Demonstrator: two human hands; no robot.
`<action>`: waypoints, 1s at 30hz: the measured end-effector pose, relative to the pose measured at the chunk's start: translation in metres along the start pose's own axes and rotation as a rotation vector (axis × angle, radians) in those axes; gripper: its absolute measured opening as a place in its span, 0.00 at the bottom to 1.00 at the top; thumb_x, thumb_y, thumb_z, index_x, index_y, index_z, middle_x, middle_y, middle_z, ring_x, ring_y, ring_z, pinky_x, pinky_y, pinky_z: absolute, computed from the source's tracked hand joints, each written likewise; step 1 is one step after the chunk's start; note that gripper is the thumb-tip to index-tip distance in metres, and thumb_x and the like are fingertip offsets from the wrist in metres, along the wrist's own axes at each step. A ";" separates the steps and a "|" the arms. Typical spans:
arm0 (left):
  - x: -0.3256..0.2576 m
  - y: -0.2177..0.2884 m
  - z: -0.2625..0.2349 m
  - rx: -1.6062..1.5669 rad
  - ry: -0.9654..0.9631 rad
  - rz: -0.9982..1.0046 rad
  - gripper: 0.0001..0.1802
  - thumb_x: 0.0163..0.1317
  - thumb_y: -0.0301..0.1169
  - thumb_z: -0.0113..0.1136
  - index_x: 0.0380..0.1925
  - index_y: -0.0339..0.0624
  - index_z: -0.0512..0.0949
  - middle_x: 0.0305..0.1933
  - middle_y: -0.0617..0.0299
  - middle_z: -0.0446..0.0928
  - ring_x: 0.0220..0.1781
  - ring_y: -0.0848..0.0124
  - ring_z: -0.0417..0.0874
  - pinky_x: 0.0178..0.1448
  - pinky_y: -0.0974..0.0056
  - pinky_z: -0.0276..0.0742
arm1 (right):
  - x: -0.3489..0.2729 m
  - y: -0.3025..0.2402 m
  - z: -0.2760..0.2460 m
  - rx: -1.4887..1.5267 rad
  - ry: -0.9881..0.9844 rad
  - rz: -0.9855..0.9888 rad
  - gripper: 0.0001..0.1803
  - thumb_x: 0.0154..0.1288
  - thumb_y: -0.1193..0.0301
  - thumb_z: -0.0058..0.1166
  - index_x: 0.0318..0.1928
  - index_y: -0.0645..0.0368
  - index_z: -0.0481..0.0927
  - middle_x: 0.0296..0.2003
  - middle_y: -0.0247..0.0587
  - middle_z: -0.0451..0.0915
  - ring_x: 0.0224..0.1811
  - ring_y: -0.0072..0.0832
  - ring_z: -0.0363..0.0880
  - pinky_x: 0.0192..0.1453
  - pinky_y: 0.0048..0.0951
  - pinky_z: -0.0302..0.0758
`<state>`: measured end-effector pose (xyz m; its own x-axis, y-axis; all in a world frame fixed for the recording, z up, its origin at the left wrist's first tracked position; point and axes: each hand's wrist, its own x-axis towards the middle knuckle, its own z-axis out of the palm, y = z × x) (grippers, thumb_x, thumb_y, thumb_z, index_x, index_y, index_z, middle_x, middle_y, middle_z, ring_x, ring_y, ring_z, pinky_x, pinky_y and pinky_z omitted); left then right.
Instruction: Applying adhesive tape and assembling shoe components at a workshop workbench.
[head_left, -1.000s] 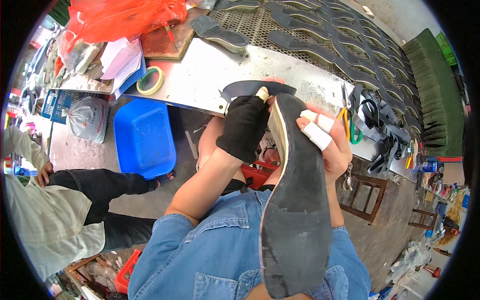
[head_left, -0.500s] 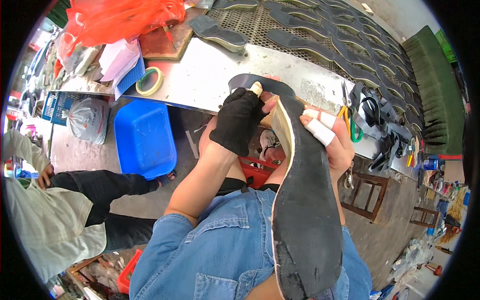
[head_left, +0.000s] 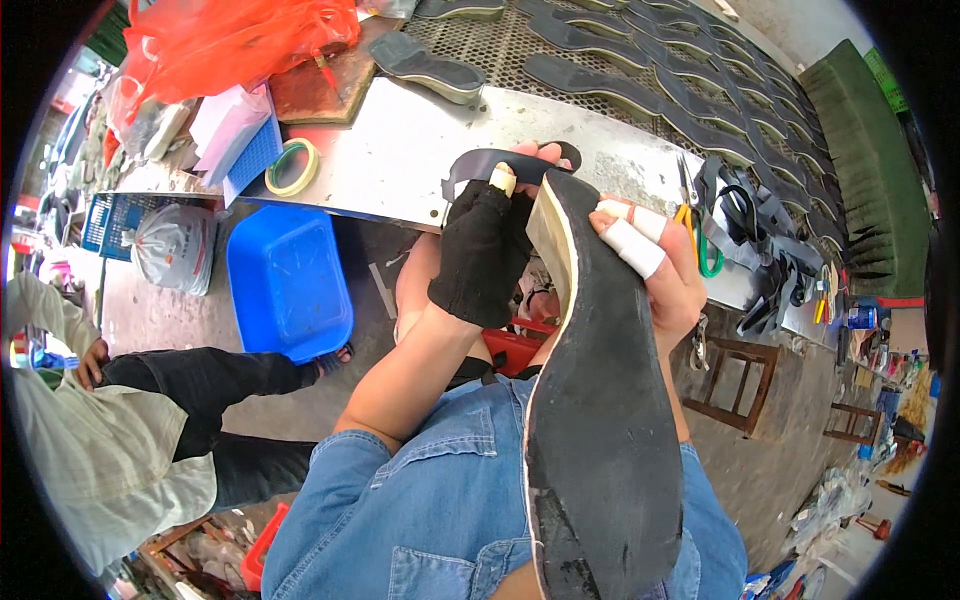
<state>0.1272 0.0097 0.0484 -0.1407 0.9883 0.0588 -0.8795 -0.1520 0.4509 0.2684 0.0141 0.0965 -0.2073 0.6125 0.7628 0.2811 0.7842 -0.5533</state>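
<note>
A black shoe sole (head_left: 605, 410) with a pale edge stands on end close to me, tilted, its narrow end up over the table's edge. My right hand (head_left: 660, 260), white tape wrapped round two of its fingers, grips this sole from the right side. In a black fingerless glove, my left hand (head_left: 483, 245) pinches a curved black strip (head_left: 475, 163) beside the sole's upper end. The strip's far end curls behind my fingertips, and whether it touches the sole is hidden.
Many similar soles (head_left: 590, 82) lie on a perforated rack behind. At right are scissors (head_left: 686, 200) and a heap of black straps (head_left: 770, 240). Tape rolls (head_left: 292, 167) and a red bag (head_left: 240, 50) sit at left, above a blue basin (head_left: 290, 285). Another person (head_left: 120, 420) stands at left.
My left hand has turned more upright, and the black strip has shifted left in its fingers. The sole's upper end has moved slightly left and up with my right hand still gripping it.
</note>
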 end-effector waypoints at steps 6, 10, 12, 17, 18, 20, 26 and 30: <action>-0.002 0.003 0.005 0.071 0.032 -0.018 0.24 0.73 0.38 0.45 0.62 0.34 0.64 0.62 0.52 0.71 0.62 0.62 0.73 0.65 0.58 0.69 | 0.000 0.007 0.002 0.003 -0.055 -0.128 0.19 0.44 0.73 0.66 0.41 0.62 0.85 0.38 0.46 0.82 0.42 0.38 0.82 0.44 0.29 0.77; -0.002 0.002 0.004 0.029 0.036 -0.053 0.24 0.73 0.39 0.45 0.62 0.35 0.63 0.62 0.52 0.71 0.62 0.62 0.73 0.66 0.58 0.69 | 0.004 0.008 0.002 0.019 -0.041 -0.127 0.19 0.44 0.72 0.67 0.41 0.62 0.85 0.37 0.45 0.81 0.42 0.38 0.83 0.45 0.30 0.77; -0.001 0.001 0.002 0.018 0.032 -0.048 0.24 0.73 0.39 0.45 0.62 0.37 0.63 0.62 0.51 0.71 0.62 0.62 0.73 0.66 0.58 0.68 | 0.004 0.007 0.002 0.020 -0.052 -0.135 0.19 0.44 0.73 0.67 0.41 0.61 0.85 0.37 0.44 0.81 0.41 0.38 0.83 0.45 0.30 0.78; -0.003 0.001 0.001 0.021 -0.001 -0.045 0.24 0.73 0.39 0.45 0.63 0.37 0.63 0.62 0.51 0.71 0.62 0.62 0.73 0.67 0.57 0.68 | 0.006 0.004 0.002 0.002 -0.058 -0.126 0.18 0.44 0.73 0.67 0.40 0.61 0.85 0.37 0.43 0.81 0.41 0.37 0.83 0.44 0.29 0.79; -0.003 0.000 0.002 0.022 0.001 -0.045 0.24 0.73 0.39 0.44 0.63 0.37 0.63 0.62 0.51 0.71 0.62 0.62 0.73 0.66 0.57 0.69 | 0.006 0.004 0.002 -0.001 -0.058 -0.130 0.18 0.44 0.74 0.67 0.40 0.61 0.85 0.36 0.43 0.81 0.41 0.37 0.83 0.43 0.29 0.79; -0.002 0.001 0.001 0.002 -0.023 -0.048 0.24 0.73 0.39 0.44 0.63 0.37 0.63 0.62 0.51 0.71 0.63 0.62 0.73 0.66 0.57 0.69 | 0.005 0.005 0.003 -0.001 -0.053 -0.133 0.18 0.44 0.74 0.67 0.40 0.61 0.85 0.36 0.43 0.81 0.41 0.37 0.83 0.43 0.29 0.79; -0.001 -0.001 0.004 -0.072 -0.023 -0.062 0.23 0.73 0.39 0.44 0.61 0.36 0.65 0.61 0.52 0.72 0.62 0.62 0.74 0.66 0.58 0.70 | 0.006 0.005 0.003 -0.005 -0.055 -0.112 0.18 0.44 0.74 0.67 0.40 0.61 0.85 0.36 0.43 0.81 0.41 0.37 0.83 0.43 0.29 0.78; 0.001 0.003 0.003 0.085 -0.052 -0.052 0.23 0.72 0.39 0.46 0.60 0.35 0.67 0.61 0.53 0.73 0.60 0.65 0.75 0.65 0.61 0.70 | 0.008 0.010 0.002 -0.016 -0.048 -0.180 0.18 0.43 0.74 0.67 0.40 0.61 0.85 0.36 0.43 0.81 0.42 0.37 0.83 0.45 0.29 0.78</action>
<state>0.1261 0.0106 0.0521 -0.0700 0.9945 0.0784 -0.8432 -0.1010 0.5280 0.2680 0.0270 0.0964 -0.3003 0.4672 0.8316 0.2506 0.8798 -0.4038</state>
